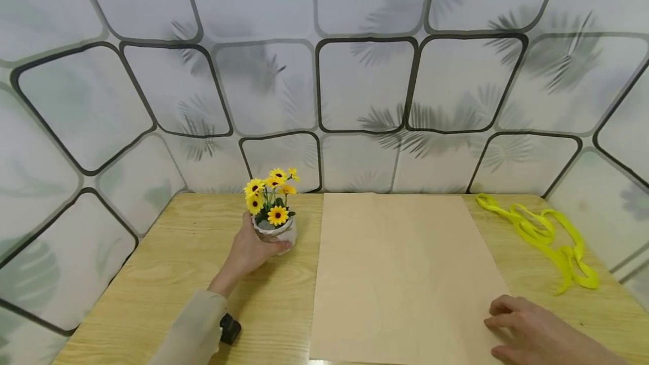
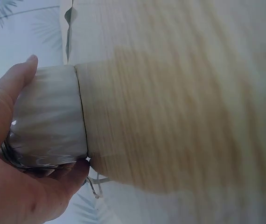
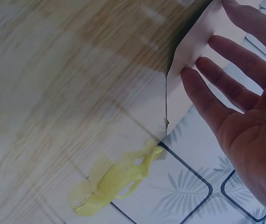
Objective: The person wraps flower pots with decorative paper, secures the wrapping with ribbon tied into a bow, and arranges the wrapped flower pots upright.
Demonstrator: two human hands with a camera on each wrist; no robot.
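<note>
potted sunflowers point(image 1: 276, 213) upright at one o'clock from your left hand point(image 1: 252, 248), nearer, fingers curled round the pot point(image 1: 287, 234); paper sheet point(image 1: 400, 275) at four o'clock; your right hand point(image 1: 532, 328), fingers loosely extended, by its edge.

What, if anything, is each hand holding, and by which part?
The left hand holds the potted flowers by the sides of the white pot; the right hand grips nothing.
</note>
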